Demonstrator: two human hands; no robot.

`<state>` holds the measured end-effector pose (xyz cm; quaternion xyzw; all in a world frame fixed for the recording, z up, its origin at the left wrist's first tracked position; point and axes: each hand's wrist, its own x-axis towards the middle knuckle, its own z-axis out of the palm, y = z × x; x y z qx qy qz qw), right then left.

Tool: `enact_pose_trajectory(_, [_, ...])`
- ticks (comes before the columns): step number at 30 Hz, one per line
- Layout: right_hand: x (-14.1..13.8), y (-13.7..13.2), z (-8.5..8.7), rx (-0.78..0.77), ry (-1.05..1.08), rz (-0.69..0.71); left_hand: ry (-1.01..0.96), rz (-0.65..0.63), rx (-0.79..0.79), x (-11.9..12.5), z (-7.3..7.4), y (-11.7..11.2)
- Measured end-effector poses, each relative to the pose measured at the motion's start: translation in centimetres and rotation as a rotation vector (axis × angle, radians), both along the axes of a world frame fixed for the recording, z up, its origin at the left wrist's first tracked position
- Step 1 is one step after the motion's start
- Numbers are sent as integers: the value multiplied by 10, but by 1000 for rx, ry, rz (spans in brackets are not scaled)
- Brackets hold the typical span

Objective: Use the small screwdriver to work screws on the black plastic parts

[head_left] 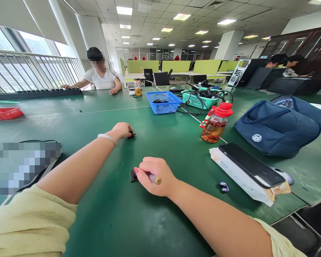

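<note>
The black piece (133, 176) lies on the surface (160, 217), partly behind the right grip (157, 176), closed round a pen-like tool (152, 177) (tip hidden), while the left grip (122, 131) curls over a dark item (132, 134), hold unclear, apparently a pick-or-place step calling next for a sure pinch.

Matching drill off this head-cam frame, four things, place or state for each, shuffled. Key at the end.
Things
1. Purplish handle
2. Black smartphone
3. Red-lidded bottle
4. Small dark item

Place or state
A. Lying on a white package
B. At the left hand, partly hidden by it
C. Upright, just left of the navy bag in the picture
D. In the grip of the right hand

Pairs: 1-D, 2-A, 3-C, 4-B
</note>
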<state>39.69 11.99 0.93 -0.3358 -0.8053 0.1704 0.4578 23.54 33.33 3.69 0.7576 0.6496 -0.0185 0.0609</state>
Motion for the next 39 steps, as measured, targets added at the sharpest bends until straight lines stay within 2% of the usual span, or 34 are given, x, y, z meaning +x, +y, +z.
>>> enact_pose_trajectory(3, [2,2,1,-24,-20,-35,-116,-229,-29,80,4,1])
enact_pose_trajectory(6, [5,6,0,-44,-38,-78,-195,-397,-71,145,9,2])
enact_pose_trajectory(8, [7,9,-1,-46,-33,-64,-211,-433,-80,175,12,7])
enact_pose_trajectory(10, [9,12,-2,-48,-15,-48,-197,-401,-90,194,13,14])
enact_pose_trajectory(14, [9,15,-3,-56,-5,-68,-144,-282,-230,210,3,24])
enact_pose_trajectory(16, [8,16,-2,-57,-16,-78,-181,-261,-317,214,-4,22])
enact_pose_trajectory(18, [8,16,-1,-57,-29,-76,-288,-286,-364,219,-10,18])
enact_pose_trajectory(23, [10,17,-1,-79,-17,-90,-595,-448,-392,237,-13,16])
enact_pose_trajectory(27, [11,20,-3,-96,16,-138,-683,-453,-393,250,-21,19])
enact_pose_trajectory(33, [11,22,-7,-105,85,-243,-838,-562,-567,277,-33,12])
enact_pose_trajectory(36, [11,22,-8,-84,155,-258,-909,-557,-540,284,-34,14])
enact_pose_trajectory(39, [11,21,-7,-74,205,-252,-935,-489,-467,282,-36,22])
